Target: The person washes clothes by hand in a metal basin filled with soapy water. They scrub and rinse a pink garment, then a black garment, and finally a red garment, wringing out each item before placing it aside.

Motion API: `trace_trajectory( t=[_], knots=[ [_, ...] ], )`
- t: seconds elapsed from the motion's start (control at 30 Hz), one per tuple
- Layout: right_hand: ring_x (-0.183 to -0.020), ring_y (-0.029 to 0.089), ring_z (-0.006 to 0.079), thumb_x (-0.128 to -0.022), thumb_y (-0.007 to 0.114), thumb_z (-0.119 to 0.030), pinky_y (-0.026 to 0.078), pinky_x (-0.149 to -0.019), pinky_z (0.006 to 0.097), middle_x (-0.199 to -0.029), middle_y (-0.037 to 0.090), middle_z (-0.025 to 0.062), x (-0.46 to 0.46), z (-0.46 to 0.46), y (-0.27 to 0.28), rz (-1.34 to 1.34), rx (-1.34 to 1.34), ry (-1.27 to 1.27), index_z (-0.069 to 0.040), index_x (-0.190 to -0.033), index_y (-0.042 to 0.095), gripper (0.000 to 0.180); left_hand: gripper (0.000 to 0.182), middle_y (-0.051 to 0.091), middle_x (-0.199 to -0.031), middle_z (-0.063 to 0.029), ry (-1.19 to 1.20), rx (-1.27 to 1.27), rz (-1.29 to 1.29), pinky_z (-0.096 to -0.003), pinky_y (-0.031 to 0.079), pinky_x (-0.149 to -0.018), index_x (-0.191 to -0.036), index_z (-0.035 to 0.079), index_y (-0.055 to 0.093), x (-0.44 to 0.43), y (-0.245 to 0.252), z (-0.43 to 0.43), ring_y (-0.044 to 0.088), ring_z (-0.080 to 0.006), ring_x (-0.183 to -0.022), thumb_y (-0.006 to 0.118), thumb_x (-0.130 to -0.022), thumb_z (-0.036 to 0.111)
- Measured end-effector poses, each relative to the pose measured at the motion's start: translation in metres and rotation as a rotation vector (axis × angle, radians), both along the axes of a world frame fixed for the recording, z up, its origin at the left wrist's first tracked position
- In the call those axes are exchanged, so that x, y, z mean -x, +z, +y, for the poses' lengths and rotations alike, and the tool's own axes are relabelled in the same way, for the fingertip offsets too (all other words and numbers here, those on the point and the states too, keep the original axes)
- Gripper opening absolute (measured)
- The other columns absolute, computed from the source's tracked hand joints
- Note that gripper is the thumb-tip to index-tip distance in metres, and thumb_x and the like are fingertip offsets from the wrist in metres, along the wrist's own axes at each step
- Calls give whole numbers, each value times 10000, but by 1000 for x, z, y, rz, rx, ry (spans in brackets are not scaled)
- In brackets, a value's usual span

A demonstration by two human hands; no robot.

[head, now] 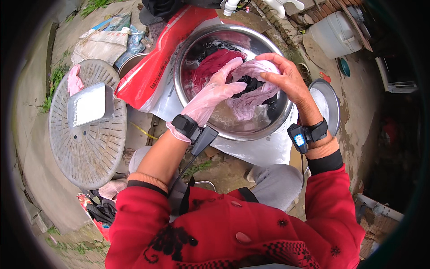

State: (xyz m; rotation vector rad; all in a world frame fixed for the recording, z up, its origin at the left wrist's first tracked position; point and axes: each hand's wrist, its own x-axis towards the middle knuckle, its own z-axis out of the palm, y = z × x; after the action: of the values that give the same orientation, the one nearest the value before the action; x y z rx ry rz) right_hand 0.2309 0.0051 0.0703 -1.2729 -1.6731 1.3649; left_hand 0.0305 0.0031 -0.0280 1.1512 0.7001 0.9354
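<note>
In the head view a large stainless steel basin (178, 84) holds water, a dark red cloth (215, 67) and black cloth (250, 84). Over it my bare right hand (285, 75) grips the edge of a wet pale pink cloth (245, 109) with purple-red marks, between thumb and fingers. The cloth forms a loose ring and hangs towards the water. My left hand (218, 89), in a thin translucent pink glove, is beside the ring's left side with thumb and fingers apart. Whether its fingertips touch the cloth, I cannot tell.
A grey slatted plastic stool or table (90, 151) at left bears a metal tray (87, 104) and a pink glove or cloth (74, 80). Red and white plastic sheeting (161, 57) lies under the basin. A metal bowl (332, 104) stands right, a white bucket (336, 35) beyond, taps (231, 6) at top.
</note>
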Motion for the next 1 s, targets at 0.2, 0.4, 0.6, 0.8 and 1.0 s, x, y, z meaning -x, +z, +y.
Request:
trace_trajectory(
  t=[0.2, 0.4, 0.6, 0.8, 1.0],
  knots=[
    [-937, 588, 125, -752, 707, -52, 465, -847, 256, -1039, 612, 81, -2, -34, 9, 492, -137, -206, 5, -1172, 524, 461, 710, 379, -1367, -137, -63, -18, 118, -305, 248, -1055, -1336, 34, 400, -26, -12, 5, 330, -221, -1275, 696, -719, 222],
    [-897, 609, 155, -797, 627, -21, 479, -824, 276, -988, 635, 90, -12, -53, -86, 793, 318, -713, 21, -1072, 574, 283, 435, 560, -1189, -142, -130, 581, -395, -347, 415, -976, -1226, -33, 473, -25, -32, -9, 552, -235, -1083, 525, -797, 20],
    [-811, 591, 139, -772, 670, -89, 465, -744, 258, -910, 629, 51, 17, -65, -115, 426, 84, -402, -27, -982, 600, 230, 265, 593, -1067, -150, -42, 611, -804, -411, 445, -931, -1065, 16, 541, -27, -35, 8, 571, -259, -1012, 568, -878, 201],
    [-824, 563, 298, -801, 656, -262, 450, -715, 379, -836, 506, 111, 57, -59, -114, -257, -317, -487, -60, -926, 595, 246, 303, 589, -1051, -100, 136, 646, -488, -384, 464, -902, -1089, 43, 523, -36, -35, -7, 585, -214, -964, 442, -954, 302],
    [-771, 581, 409, -808, 614, -328, 453, -715, 444, -899, 552, 186, 52, -37, -120, 33, 61, -824, -57, -971, 584, 318, 325, 568, -980, -74, 98, 937, -531, -405, 458, -888, -1142, 55, 512, -36, -38, -19, 574, -231, -938, 438, -949, 306]
  ],
)
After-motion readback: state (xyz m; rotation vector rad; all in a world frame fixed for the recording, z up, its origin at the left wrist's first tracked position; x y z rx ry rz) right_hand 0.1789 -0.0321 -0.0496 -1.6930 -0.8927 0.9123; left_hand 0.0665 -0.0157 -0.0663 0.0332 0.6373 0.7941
